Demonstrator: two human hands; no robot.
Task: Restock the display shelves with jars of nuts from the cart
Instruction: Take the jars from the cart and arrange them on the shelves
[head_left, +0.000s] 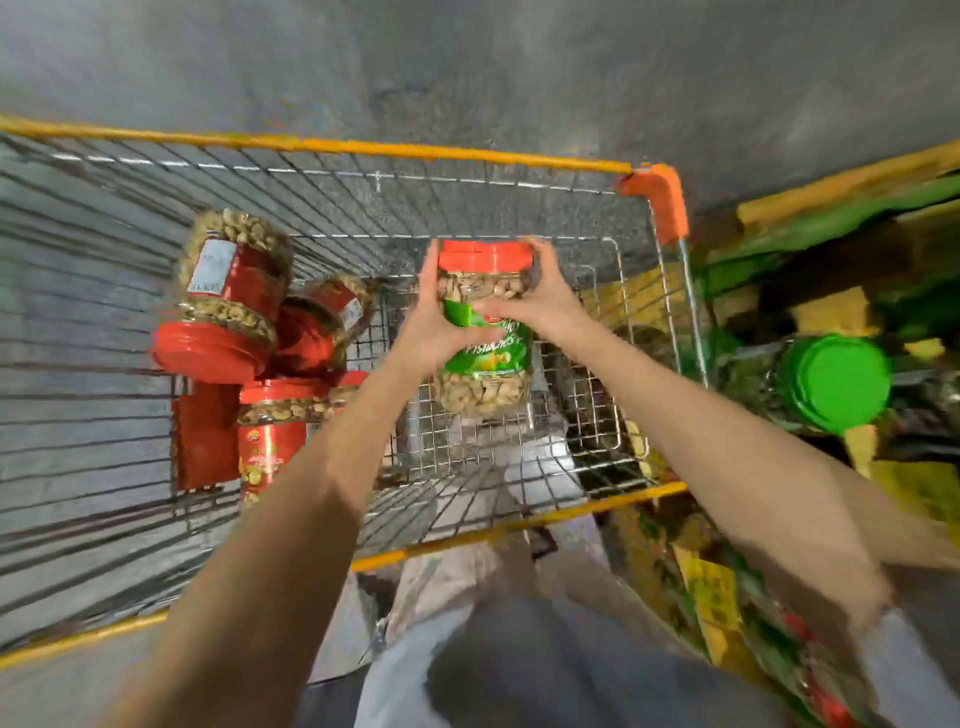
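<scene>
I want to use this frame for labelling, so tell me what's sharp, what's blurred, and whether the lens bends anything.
Head view: the pistachio jar between the left hand and right hand is fairly sharp; the red-lidded jars are softer; the shelves on the right are motion-smeared; the wide-angle lens bows the cart rim.

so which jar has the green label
The jar held in both hands over the cart; the jars lying in the cart all have red labels.
</scene>
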